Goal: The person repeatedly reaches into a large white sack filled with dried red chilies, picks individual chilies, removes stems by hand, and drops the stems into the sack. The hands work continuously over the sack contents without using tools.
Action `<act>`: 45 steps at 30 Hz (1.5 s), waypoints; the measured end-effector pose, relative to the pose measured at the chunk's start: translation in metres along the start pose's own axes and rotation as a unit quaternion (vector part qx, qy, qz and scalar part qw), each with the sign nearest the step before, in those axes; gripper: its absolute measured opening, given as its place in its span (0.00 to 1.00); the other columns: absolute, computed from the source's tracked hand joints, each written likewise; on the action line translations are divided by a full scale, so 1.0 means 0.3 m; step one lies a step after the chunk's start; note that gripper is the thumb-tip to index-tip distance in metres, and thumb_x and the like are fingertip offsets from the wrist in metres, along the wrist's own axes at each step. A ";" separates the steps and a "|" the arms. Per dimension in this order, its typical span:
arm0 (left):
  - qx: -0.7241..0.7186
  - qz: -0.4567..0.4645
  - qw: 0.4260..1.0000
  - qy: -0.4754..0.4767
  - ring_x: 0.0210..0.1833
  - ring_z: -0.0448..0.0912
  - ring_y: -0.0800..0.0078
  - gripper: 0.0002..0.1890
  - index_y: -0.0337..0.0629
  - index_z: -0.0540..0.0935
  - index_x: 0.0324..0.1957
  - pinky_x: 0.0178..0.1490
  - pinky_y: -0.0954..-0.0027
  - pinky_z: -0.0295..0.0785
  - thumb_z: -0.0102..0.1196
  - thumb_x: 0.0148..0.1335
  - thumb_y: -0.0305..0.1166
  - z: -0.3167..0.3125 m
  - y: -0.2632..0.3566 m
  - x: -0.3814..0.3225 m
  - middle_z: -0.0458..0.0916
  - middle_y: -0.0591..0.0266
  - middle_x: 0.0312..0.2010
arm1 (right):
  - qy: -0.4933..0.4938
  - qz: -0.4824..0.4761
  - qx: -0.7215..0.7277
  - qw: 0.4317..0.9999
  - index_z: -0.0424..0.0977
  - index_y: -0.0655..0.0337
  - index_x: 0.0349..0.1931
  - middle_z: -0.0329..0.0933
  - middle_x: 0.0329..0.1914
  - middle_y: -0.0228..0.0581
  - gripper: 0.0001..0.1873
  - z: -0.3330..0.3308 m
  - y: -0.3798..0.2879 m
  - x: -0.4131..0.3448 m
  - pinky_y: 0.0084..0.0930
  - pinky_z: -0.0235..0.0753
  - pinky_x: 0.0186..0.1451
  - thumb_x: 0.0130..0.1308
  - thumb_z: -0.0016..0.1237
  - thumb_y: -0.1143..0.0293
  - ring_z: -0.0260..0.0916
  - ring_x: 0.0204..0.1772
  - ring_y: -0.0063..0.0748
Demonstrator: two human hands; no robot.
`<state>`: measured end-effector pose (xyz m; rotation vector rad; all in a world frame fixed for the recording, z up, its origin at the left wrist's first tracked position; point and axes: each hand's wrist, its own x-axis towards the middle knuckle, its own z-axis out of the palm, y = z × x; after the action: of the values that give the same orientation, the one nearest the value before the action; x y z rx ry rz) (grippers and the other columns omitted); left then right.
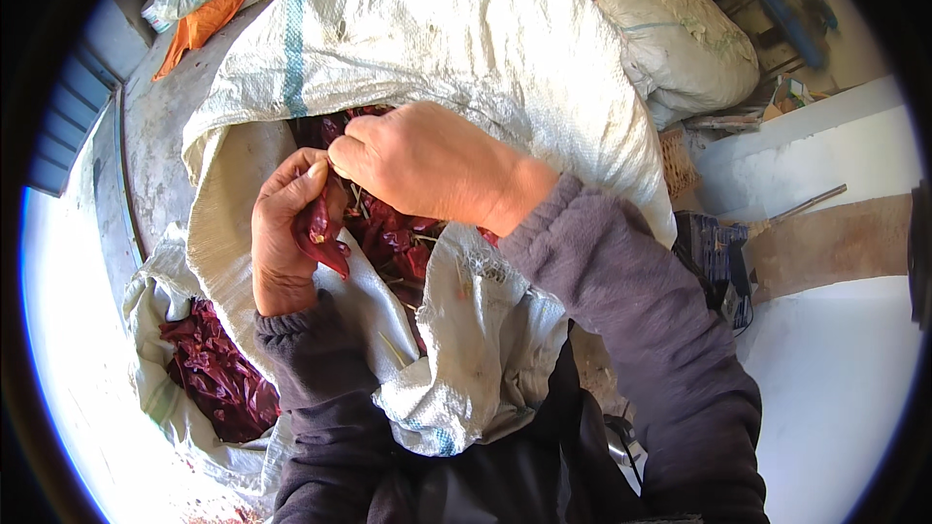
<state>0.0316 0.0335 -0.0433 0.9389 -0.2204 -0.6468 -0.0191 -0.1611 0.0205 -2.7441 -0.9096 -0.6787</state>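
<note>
Dried red chili peppers [318,234] are held in my left hand [282,222], their pointed ends hanging below the palm. My right hand [415,153] meets it at the fingertips, thumb and fingers pinched together; whatever sits between them is hidden. Both hands are over the mouth of a large white woven sack [437,29] with a blue stripe. Inside that mouth lie more dried chilies [397,240] among pale stems. The sack's near rim [466,349] is folded down towards my lap.
A smaller woven sack [149,349] of dark red chilies [218,371] stands at the lower left. A stuffed white sack [677,36] rests at the upper right, near a wicker basket [678,164]. An orange bag [211,14] lies at the upper left. A white wall [823,364] borders the right.
</note>
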 end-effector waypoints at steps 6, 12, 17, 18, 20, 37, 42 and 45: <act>0.029 0.020 0.998 0.048 0.18 0.67 0.80 0.09 0.35 0.80 0.38 0.22 0.78 0.60 0.54 0.68 0.32 0.016 0.013 -0.010 0.74 0.63 0.19 | -0.005 -0.031 -0.028 0.999 0.75 0.61 0.31 0.76 0.26 0.39 0.04 0.002 -0.012 0.045 0.30 0.82 0.30 0.61 0.50 0.71 0.81 0.29 0.37; 0.131 0.056 0.984 0.106 0.18 0.69 0.84 0.09 0.34 0.81 0.43 0.19 0.81 0.64 0.53 0.68 0.30 0.012 0.012 -0.007 0.76 0.68 0.21 | -0.002 -0.033 -0.134 0.990 0.75 0.62 0.32 0.76 0.25 0.40 0.06 0.043 -0.040 0.050 0.27 0.80 0.27 0.61 0.51 0.69 0.80 0.26 0.32; 0.268 0.115 0.945 0.148 0.19 0.71 0.86 0.08 0.35 0.83 0.37 0.20 0.81 0.63 0.54 0.70 0.29 0.082 0.011 -0.013 0.77 0.69 0.21 | 0.001 0.104 -0.095 0.990 0.70 0.64 0.34 0.75 0.25 0.40 0.06 0.130 -0.077 0.003 0.28 0.78 0.25 0.62 0.48 0.70 0.80 0.25 0.35; 0.258 0.099 0.950 0.144 0.20 0.72 0.86 0.07 0.34 0.83 0.37 0.19 0.81 0.63 0.55 0.70 0.28 0.098 0.019 -0.021 0.77 0.69 0.21 | 0.006 0.157 -0.036 0.987 0.70 0.64 0.34 0.78 0.26 0.44 0.07 0.142 -0.095 -0.004 0.32 0.80 0.28 0.63 0.49 0.70 0.82 0.28 0.37; 0.291 0.083 0.943 0.138 0.19 0.72 0.85 0.07 0.35 0.83 0.37 0.19 0.81 0.64 0.55 0.70 0.27 0.099 0.020 -0.023 0.77 0.69 0.20 | -0.010 0.235 0.078 0.969 0.70 0.65 0.35 0.77 0.26 0.46 0.08 0.156 -0.111 -0.017 0.36 0.80 0.28 0.64 0.49 0.70 0.81 0.29 0.42; 0.475 0.189 0.852 0.108 0.22 0.68 0.88 0.04 0.36 0.84 0.37 0.24 0.79 0.62 0.57 0.68 0.26 0.071 -0.013 0.003 0.74 0.73 0.21 | 0.065 0.399 0.295 0.866 0.68 0.66 0.35 0.78 0.24 0.51 0.07 0.216 -0.147 -0.037 0.40 0.80 0.29 0.64 0.49 0.72 0.81 0.28 0.51; 0.481 0.159 0.855 0.109 0.22 0.66 0.88 0.04 0.37 0.83 0.39 0.25 0.80 0.59 0.56 0.68 0.24 0.093 -0.008 -0.006 0.74 0.74 0.22 | 0.051 0.290 0.038 0.955 0.68 0.64 0.35 0.79 0.23 0.47 0.07 0.207 -0.138 -0.061 0.39 0.80 0.29 0.61 0.50 0.72 0.81 0.28 0.47; 0.445 0.116 0.880 0.117 0.19 0.70 0.86 0.05 0.36 0.83 0.35 0.21 0.78 0.63 0.57 0.68 0.25 0.094 0.001 -0.015 0.76 0.70 0.19 | 0.067 0.320 0.060 0.943 0.67 0.63 0.35 0.78 0.23 0.47 0.07 0.228 -0.157 -0.059 0.38 0.79 0.27 0.62 0.49 0.71 0.81 0.27 0.46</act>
<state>0.0155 0.0173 -0.0260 1.8334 -0.4234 -0.1715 -0.0350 -0.1124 -0.0472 -2.6023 -0.0039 -0.6347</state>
